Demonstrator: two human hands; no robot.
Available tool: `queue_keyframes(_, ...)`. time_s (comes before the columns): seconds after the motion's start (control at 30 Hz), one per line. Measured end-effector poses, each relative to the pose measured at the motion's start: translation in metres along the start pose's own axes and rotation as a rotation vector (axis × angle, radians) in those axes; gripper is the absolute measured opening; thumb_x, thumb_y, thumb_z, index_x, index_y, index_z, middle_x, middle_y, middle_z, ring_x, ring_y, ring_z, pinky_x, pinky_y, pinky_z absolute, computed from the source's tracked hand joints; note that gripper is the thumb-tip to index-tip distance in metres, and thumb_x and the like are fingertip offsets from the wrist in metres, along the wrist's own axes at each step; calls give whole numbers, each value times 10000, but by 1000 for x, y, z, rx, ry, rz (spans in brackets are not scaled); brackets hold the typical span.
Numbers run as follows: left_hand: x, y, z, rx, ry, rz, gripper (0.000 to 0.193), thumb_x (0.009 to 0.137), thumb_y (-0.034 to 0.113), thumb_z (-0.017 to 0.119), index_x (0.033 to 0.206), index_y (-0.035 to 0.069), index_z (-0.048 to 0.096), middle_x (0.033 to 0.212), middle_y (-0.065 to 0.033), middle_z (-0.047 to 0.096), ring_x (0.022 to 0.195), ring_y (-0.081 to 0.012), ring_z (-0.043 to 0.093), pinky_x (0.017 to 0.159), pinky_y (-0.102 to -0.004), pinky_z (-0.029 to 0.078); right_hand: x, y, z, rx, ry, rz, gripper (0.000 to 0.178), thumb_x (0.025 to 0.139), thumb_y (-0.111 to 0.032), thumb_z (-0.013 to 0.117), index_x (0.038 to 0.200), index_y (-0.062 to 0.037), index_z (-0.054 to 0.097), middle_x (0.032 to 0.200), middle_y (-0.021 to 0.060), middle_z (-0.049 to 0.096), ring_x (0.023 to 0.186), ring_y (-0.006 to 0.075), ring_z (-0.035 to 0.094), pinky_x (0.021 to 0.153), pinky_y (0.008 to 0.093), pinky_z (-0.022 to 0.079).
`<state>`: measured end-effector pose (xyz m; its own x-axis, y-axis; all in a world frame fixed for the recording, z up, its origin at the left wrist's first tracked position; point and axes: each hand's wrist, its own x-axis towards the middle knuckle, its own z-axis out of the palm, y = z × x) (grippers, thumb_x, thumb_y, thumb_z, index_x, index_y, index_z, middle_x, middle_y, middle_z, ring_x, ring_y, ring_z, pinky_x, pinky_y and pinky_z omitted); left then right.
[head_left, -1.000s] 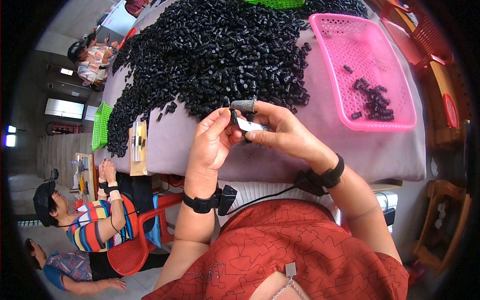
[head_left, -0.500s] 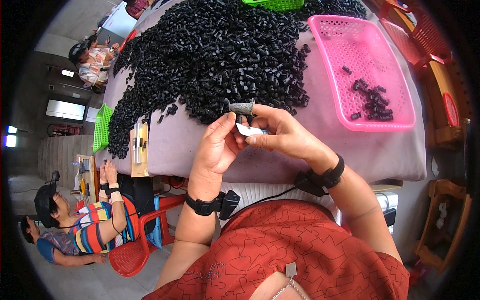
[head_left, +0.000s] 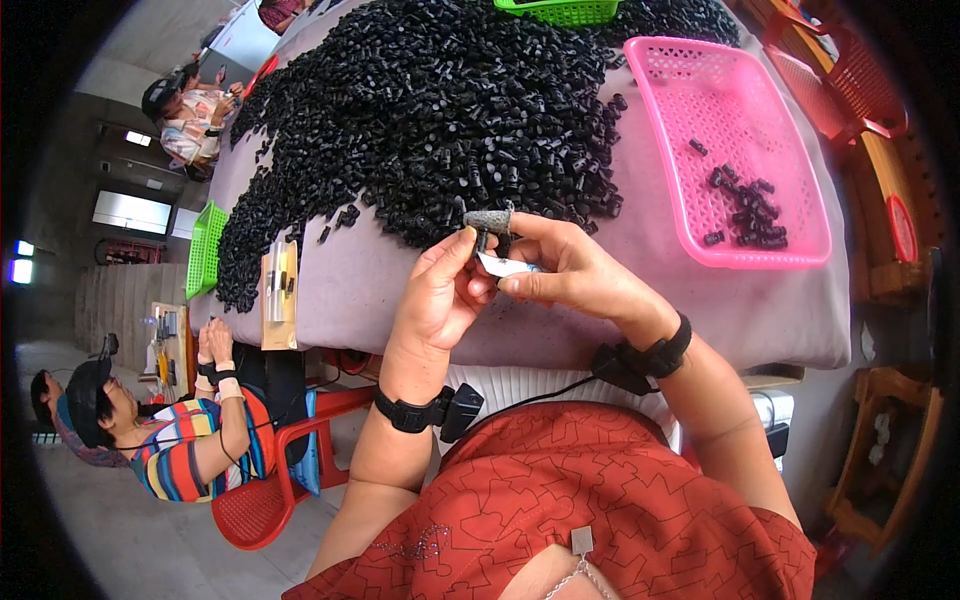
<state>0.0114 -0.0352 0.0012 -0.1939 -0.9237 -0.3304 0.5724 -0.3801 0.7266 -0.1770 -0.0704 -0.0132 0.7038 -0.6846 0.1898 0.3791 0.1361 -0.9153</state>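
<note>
My left hand (head_left: pixel 436 290) is closed, with a small black cylindrical part (head_left: pixel 482 242) pinched in its fingertips, mostly covered by the fingers. In my right hand (head_left: pixel 572 268) is a small flat blade (head_left: pixel 502 265), silvery white, gripped between thumb and fingers. The blade lies right against the black part. A grey fabric finger cover (head_left: pixel 488 221) sits on the right index finger, beside the part. Both hands meet above the near edge of the cloth-covered table, just in front of a large heap of black parts (head_left: pixel 430 120).
To the right, a pink basket (head_left: pixel 686 250) holds several black parts. Green baskets stand at the left edge (head_left: pixel 204 262) and far side (head_left: pixel 590 14). A narrow tan board (head_left: pixel 283 338) with small items lies left of my hands. Co-workers (head_left: pixel 190 455) sit along the left.
The view has shifted slightly, and my hands appear a little lower and further right. The grips on the black part and the blade are unchanged.
</note>
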Motion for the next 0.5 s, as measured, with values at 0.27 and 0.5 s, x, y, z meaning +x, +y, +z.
queue_keyframes(0.27,-2,-4,-6,81,-11,39,191,963,252,571,954,75,641,735,7,582,531,-66,458,510,-211,387,0,1,-2,2,-6,70,405,898,-195,654,1256,-37,548,829,-34,596,698,22,479,577,185,372)
queue_keyframes(0.5,-1,-4,-6,54,-21,66,176,957,226,583,981,58,632,787,-34,638,627,-101,560,560,-227,471,0,-4,0,24,43,42,355,922,-184,622,1235,-25,570,929,-16,663,684,10,491,566,172,371)
